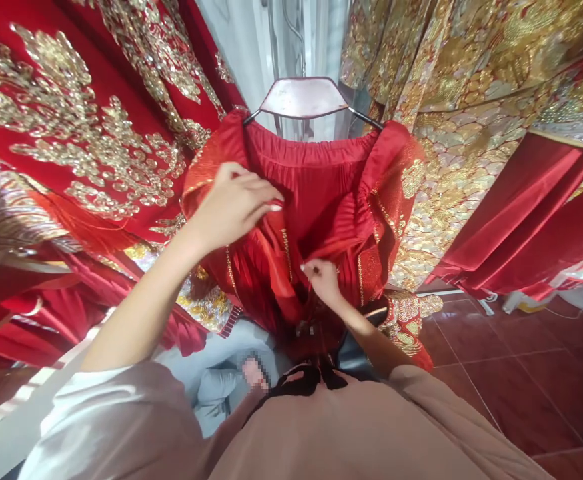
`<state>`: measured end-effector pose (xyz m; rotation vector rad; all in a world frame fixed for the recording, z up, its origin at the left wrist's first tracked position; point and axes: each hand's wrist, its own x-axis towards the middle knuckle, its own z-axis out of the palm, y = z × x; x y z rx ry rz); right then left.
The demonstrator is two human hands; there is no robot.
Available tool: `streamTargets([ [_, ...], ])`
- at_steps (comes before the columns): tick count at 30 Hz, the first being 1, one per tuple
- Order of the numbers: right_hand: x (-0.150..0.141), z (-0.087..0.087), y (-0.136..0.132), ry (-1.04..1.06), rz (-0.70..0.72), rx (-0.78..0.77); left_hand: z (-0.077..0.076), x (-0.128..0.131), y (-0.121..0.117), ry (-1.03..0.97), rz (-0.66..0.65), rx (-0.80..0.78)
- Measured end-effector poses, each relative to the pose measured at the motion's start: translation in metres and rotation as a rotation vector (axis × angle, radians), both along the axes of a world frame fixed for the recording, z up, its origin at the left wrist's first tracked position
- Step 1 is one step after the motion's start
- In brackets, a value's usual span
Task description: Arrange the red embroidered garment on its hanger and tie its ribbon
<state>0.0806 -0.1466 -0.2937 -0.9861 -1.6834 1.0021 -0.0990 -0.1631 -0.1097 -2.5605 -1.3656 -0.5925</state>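
A red garment (316, 200) with a gathered neckline and gold bead trim hangs from a hanger (304, 97) in front of me. The hanger has a pale middle plate and dark arms that run into the shoulders. On the left side of its front, my left hand (241, 203) is closed, with bent fingers gripping the cloth edge. Lower and near the middle, my right hand (324, 277) pinches the cloth of the other front edge. Between the two hands the front gapes, and the pleated red inside shows. Fingertips of both hands are partly hidden in the folds.
At the left hangs red cloth (86, 127) with gold beaded embroidery. Gold sequined cloth (471, 87) and smooth red cloth (501, 213) hang at the right. Behind the hanger are pale curtains (241, 47). Red-brown tiles (531, 373) cover the floor.
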Motion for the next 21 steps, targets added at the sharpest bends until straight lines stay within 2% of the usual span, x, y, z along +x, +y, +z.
streamTargets([
  [2, 0.015, -0.015, -0.014, -0.143, 0.042, -0.041, 0.003, -0.010, -0.010, -0.009, -0.001, -0.022],
  [3, 0.025, -0.015, -0.020, -0.229, 0.051, -0.042, 0.004, -0.013, -0.015, -0.009, -0.019, -0.050],
  [5, 0.045, 0.004, -0.024, -0.378, -0.020, 0.024, 0.007, -0.014, -0.024, -0.058, -0.061, -0.079],
  [7, 0.063, 0.041, -0.017, -0.389, -0.222, 0.176, 0.009, -0.009, -0.027, -0.205, 0.007, 0.004],
  [8, 0.068, 0.061, -0.008, -0.336, -0.356, 0.269, 0.009, -0.004, -0.026, -0.291, 0.138, 0.084],
  [10, 0.071, 0.098, 0.016, -0.229, -0.605, 0.417, 0.006, 0.009, -0.017, -0.385, 0.555, 0.221],
  [12, 0.063, 0.122, 0.047, -0.237, -0.758, 0.441, -0.003, 0.019, 0.001, -0.371, 0.924, 0.269],
  [13, 0.059, 0.128, 0.063, -0.262, -0.801, 0.418, -0.008, 0.022, 0.010, -0.362, 1.011, 0.264],
  [15, 0.053, 0.131, 0.088, -0.269, -0.823, 0.369, -0.020, 0.019, 0.028, -0.428, 1.004, 0.257],
  [17, 0.056, 0.131, 0.101, -0.150, -0.763, 0.350, -0.026, 0.005, 0.039, -0.573, 0.874, 0.254],
  [19, 0.069, 0.135, 0.103, 0.051, -0.604, 0.286, -0.024, -0.018, 0.041, -0.769, 0.705, 0.198],
  [21, 0.090, 0.150, 0.095, 0.245, -0.375, 0.131, -0.010, -0.043, 0.034, -0.955, 0.533, 0.061],
])
